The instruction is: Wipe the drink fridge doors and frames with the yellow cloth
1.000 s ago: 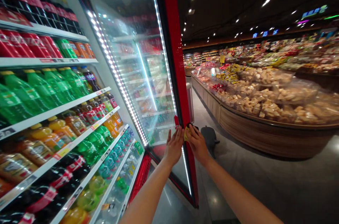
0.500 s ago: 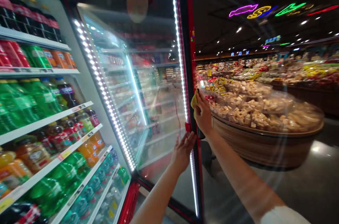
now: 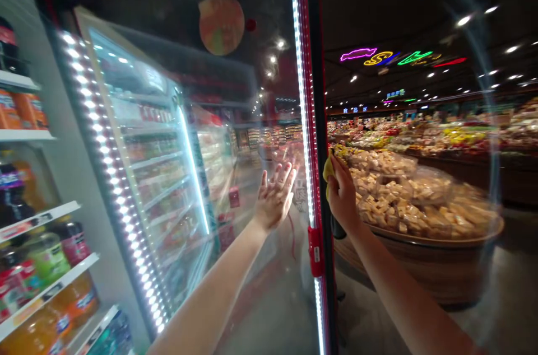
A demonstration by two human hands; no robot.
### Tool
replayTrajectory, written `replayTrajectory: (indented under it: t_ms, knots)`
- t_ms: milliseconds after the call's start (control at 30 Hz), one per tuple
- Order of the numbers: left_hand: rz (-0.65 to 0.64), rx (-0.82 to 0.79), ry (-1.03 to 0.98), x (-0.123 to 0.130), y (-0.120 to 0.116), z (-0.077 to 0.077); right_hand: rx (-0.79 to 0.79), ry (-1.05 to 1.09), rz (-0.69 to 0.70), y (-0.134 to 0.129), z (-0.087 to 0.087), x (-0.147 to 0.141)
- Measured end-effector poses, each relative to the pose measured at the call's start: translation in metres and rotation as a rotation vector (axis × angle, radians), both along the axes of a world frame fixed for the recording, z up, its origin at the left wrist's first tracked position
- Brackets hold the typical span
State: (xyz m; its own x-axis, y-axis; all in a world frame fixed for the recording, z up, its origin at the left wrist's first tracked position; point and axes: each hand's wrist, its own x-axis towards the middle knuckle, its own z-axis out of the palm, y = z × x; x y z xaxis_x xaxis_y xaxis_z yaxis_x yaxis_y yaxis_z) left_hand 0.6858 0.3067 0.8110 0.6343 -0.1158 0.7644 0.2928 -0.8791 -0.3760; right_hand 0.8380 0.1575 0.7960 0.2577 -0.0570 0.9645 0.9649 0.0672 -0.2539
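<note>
Cloth in pinching right grip, left grip spread, bottle label perhaps "Fanta".

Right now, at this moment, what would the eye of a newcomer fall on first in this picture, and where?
Probably the bright light strip would win, running down near the free edge of the glass door. Next come the hands: the left hand spread before the glass, the right hand holding a yellow cloth at the door's edge. To the right, colourful neon signs glow above a rounded counter.

Pale snacks on wooden counter
</note>
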Motion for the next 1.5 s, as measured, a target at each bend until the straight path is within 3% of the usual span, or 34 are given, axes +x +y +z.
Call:
replayTrajectory:
  t_ms: [100,233,433,567,667,800,900,1033,1133,1200,1300,1433,1500]
  knots:
    - [-0.046,0.025,-0.045,0.019,0.02,0.023,0.023,-0.05,-0.111,0.012,0.033,0.019]
    - [-0.129,0.058,-0.085,0.034,0.05,0.04,0.049,-0.1,-0.253,0.027,0.066,0.034]
    - [-0.292,0.134,-0.125,0.044,0.1,0.063,0.077,-0.116,-0.498,0.04,0.079,0.044]
    - [-0.428,0.203,-0.186,0.047,0.124,0.101,0.066,-0.103,-0.615,0.042,0.085,0.047]
    - [-0.49,0.251,-0.254,0.048,0.134,0.14,0.063,-0.117,-0.659,0.036,0.104,0.04]
    - [-0.522,0.241,-0.339,0.05,0.146,0.189,0.075,-0.24,-0.65,0.044,0.155,0.006]
    - [-0.529,0.202,-0.386,0.049,0.161,0.217,0.02,-0.366,-0.562,0.075,0.209,-0.022]
    - [-0.493,0.193,-0.427,0.048,0.192,0.235,-0.019,-0.369,-0.616,0.124,0.281,-0.032]
    - [-0.471,0.217,-0.43,0.05,0.211,0.236,0.007,-0.264,-0.749,0.147,0.317,-0.018]
    - [-0.472,0.233,-0.438,0.052,0.217,0.235,0.018,-0.204,-0.817,0.156,0.325,-0.006]
    - [-0.483,0.247,-0.455,0.052,0.218,0.232,0.012,-0.211,-0.878,0.162,0.315,0.007]
    - [-0.502,0.259,-0.47,0.053,0.217,0.231,-0.072,-0.423,-0.901,0.152,0.293,0.015]
    - [-0.51,0.258,-0.486,0.054,0.217,0.23,-0.105,-0.508,-0.899,0.144,0.297,0.019]
